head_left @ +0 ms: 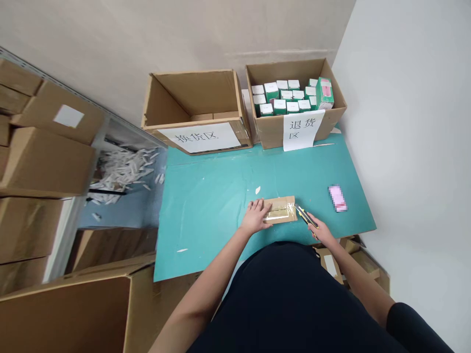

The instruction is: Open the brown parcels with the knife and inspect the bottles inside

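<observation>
A small brown cardboard box (283,210) with shiny clear tape lies on the turquoise tabletop (206,196). At its left end my left hand (255,216) grips it, fingers over the top and thumb along the near side. My right hand (321,231) is closed around a yellow-and-black utility knife (307,216). The knife's tip points at the box's right end, by the taped edge; whether the blade touches it I cannot tell.
At the table's back stand two open cartons with paper signs: the left carton (154,122) and the right carton (268,135), which holds several green-and-white boxes (279,105). A blurred pink item (337,198) lies at right. Stacked cartons (47,162) and a large open carton (140,304) flank the left.
</observation>
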A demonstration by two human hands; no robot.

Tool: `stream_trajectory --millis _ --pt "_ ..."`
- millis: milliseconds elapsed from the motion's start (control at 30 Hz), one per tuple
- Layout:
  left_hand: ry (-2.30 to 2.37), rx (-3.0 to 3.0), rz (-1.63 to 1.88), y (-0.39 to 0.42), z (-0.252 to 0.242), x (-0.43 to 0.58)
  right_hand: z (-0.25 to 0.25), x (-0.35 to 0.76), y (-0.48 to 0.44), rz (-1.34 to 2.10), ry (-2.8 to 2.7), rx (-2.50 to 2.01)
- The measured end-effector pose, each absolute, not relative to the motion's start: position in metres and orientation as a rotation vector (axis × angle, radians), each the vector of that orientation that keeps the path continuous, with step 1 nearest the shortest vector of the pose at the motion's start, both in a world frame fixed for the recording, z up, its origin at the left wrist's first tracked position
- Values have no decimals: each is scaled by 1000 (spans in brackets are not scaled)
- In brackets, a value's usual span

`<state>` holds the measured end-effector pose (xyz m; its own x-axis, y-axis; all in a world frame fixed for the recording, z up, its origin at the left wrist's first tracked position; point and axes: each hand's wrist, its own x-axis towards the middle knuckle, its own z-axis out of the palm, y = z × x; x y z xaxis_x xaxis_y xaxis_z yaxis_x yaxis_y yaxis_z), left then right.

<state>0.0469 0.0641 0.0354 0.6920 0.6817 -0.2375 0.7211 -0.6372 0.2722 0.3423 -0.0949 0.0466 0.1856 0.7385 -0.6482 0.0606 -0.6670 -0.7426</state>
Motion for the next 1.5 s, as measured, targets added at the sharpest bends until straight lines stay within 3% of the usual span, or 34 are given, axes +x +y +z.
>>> stream_trajectory --millis 400,600,1500 --pt "1082 2603 -123 67 26 44 50 344 -123 1515 -781 -1955" --pt "1070 2603 -108 67 24 42 54 348 -107 1405 -710 -1960" --pt "1055 2580 -51 67 22 40 45 345 -89 1479 -853 -1946"
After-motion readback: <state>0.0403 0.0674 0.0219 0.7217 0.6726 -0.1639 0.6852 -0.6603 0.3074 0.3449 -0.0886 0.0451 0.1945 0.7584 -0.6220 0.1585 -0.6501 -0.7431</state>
